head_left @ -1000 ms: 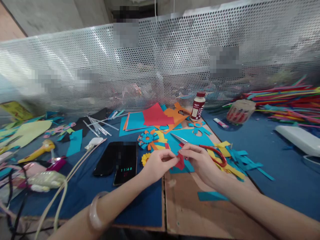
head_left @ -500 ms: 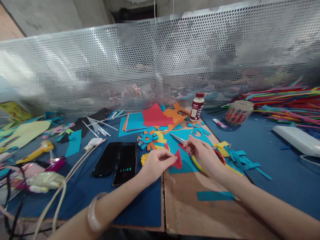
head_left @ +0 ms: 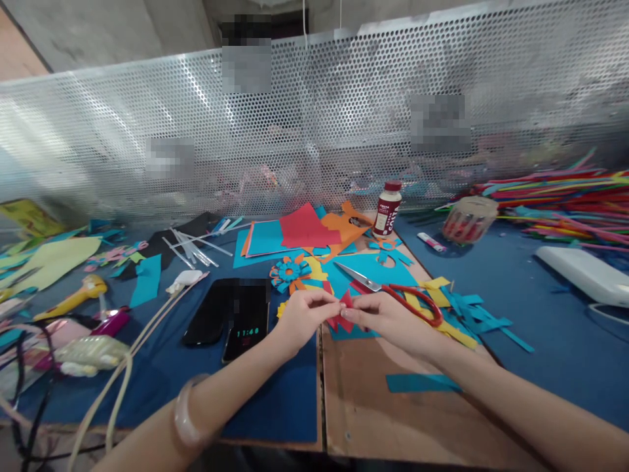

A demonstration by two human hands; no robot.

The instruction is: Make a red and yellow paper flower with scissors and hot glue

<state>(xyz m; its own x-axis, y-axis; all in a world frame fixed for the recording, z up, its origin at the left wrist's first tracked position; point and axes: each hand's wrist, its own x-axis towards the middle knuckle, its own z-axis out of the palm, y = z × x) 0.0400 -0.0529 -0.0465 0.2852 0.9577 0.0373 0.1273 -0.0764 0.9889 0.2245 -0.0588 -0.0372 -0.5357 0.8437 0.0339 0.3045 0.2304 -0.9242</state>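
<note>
My left hand [head_left: 305, 316] and my right hand [head_left: 388, 318] meet above the table's middle, each pinching a side of a small folded red paper piece [head_left: 343, 312]. Red-handled scissors [head_left: 393, 292] lie just behind my right hand on a blue paper sheet [head_left: 366, 265], with no hand on them. A blue and orange paper flower [head_left: 289, 273] lies behind my left hand. A pale bangle [head_left: 184, 419] sits on my left wrist.
Two dark phones [head_left: 230, 318] lie left of my hands. Red, orange and blue sheets [head_left: 304, 233] and a glue bottle [head_left: 386, 210] stand further back. Coloured strips [head_left: 560, 193] pile at the right, a white case [head_left: 584, 275] beside them. A perforated metal screen [head_left: 314, 118] closes the back.
My right hand let go of the scissors, which now lie on the blue sheet, and came back to the red piece. Both hands now pinch that piece.
</note>
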